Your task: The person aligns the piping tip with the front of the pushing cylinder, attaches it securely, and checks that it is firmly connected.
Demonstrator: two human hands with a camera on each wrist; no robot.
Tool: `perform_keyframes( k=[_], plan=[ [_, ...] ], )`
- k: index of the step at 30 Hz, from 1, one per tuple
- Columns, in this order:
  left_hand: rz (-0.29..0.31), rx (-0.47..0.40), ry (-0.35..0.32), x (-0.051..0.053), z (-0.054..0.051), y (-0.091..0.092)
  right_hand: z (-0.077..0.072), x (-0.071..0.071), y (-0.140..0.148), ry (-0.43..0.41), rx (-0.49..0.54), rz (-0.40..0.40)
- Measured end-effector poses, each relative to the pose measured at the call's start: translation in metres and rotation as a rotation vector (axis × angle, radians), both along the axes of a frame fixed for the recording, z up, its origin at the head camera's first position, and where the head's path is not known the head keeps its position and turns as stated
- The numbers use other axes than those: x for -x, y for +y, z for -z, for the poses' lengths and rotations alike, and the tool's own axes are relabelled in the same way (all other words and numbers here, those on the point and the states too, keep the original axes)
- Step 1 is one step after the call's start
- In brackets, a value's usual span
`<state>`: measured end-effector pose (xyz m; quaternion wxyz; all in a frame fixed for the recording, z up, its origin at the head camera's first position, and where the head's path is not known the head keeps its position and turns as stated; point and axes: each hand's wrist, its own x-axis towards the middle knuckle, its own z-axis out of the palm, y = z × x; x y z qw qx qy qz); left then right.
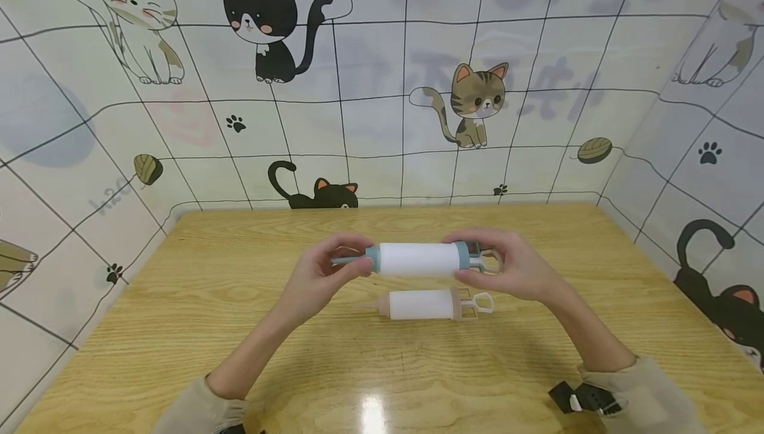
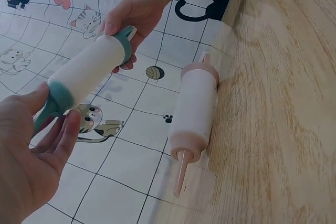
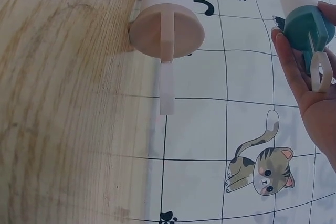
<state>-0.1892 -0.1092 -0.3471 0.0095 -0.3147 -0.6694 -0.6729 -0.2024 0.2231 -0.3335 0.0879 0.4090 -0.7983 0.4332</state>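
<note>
A large white syringe with teal ends (image 1: 419, 259) is held level just above the table. My left hand (image 1: 319, 271) pinches its teal nozzle end between thumb and fingers. At the opposite end, my right hand (image 1: 519, 265) grips the teal collar, and the white plunger ring (image 3: 321, 71) sticks out by the palm. A second syringe, white with beige ends (image 1: 420, 304), lies on the table nearer to me, untouched. Its thin nozzle (image 2: 181, 174) points left, and its white pull ring (image 1: 482, 302) points right.
The wooden table (image 1: 298, 367) carries the beige-ended syringe. Behind it and along both sides hangs a white gridded sheet (image 1: 376, 122) printed with cartoon cats. A dark strap piece (image 1: 587, 399) sits at the right sleeve.
</note>
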Motion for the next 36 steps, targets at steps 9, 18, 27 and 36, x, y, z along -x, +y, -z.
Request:
perform_keyframes(
  k=[9,18,27,36],
  plan=[
    [0.012,-0.007,-0.016,0.0014,0.0019,0.0001,0.0,0.0,0.0002,-0.002,-0.013,0.012],
    [-0.004,-0.004,0.074,0.0026,0.0036,0.0009,0.0022,0.0016,0.0005,-0.009,-0.025,0.029],
    [-0.032,0.011,0.05,0.0015,0.0027,0.0009,0.002,0.0015,-0.0003,-0.001,-0.008,0.005],
    [0.01,0.024,0.017,0.0022,0.0012,0.0004,0.0008,0.0004,-0.0004,0.006,0.004,-0.008]
  ],
)
